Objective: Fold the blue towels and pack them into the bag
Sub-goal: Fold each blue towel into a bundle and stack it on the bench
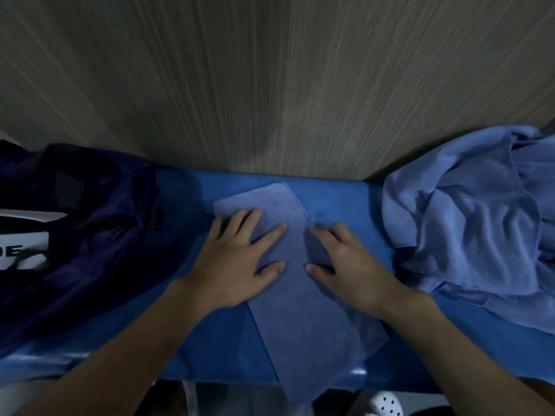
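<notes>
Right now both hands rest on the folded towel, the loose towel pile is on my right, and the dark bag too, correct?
No: the head view shows the dark bag on your left. Your left hand and right hand do rest on the folded towel, with the loose towel pile on your right.

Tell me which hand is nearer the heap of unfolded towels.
Right. The right hand presses the folded towel beside the heap; the left hand presses it farther away, toward the bag.
</notes>
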Demonstrator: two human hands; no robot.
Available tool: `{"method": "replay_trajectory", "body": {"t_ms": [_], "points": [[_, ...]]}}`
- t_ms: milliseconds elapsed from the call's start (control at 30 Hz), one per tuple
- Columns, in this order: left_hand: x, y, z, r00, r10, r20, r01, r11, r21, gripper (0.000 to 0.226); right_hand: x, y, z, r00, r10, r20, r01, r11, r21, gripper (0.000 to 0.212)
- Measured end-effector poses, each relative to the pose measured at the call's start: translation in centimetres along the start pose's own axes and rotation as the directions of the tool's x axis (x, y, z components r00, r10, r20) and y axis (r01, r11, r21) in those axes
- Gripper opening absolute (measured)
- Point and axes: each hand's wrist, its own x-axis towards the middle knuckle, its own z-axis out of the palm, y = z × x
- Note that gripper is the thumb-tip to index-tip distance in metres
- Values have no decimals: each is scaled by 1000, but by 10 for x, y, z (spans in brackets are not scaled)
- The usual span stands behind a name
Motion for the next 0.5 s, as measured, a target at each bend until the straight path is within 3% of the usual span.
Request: {"method": "replay_trajectory", "body": {"t_ms": [100,167,200,267,333,400,500], "points": [[1,-8,3,985,157,67,-153,986,-64,69,2,3,-4,996,53,69,-56,998,42,75],[1,-11,2,973,222,55,-215,969,-119,68,11,4,-6,992,117,-38,-116,993,26,75],[3,-12,3,980,200,-16,-200,968,-153,67,18,6,-6,980,173,-98,-171,985,32,74],[12,-14,-1,977,-58,-206,-9,950,-313,66,35,8,-4,951,268,-155,-259,963,71,62],[23,-21,-6,916,-370,-158,259,843,-471,68,48,8,-1,936,316,-158,-307,949,79,52],[29,-26,-6,878,-472,-80,397,811,-430,69,55,8,1,925,348,-151,-345,938,48,55],[32,-25,-5,865,-499,-46,432,789,-438,63,60,9,-2,909,399,-121,-399,917,28,69]]}}
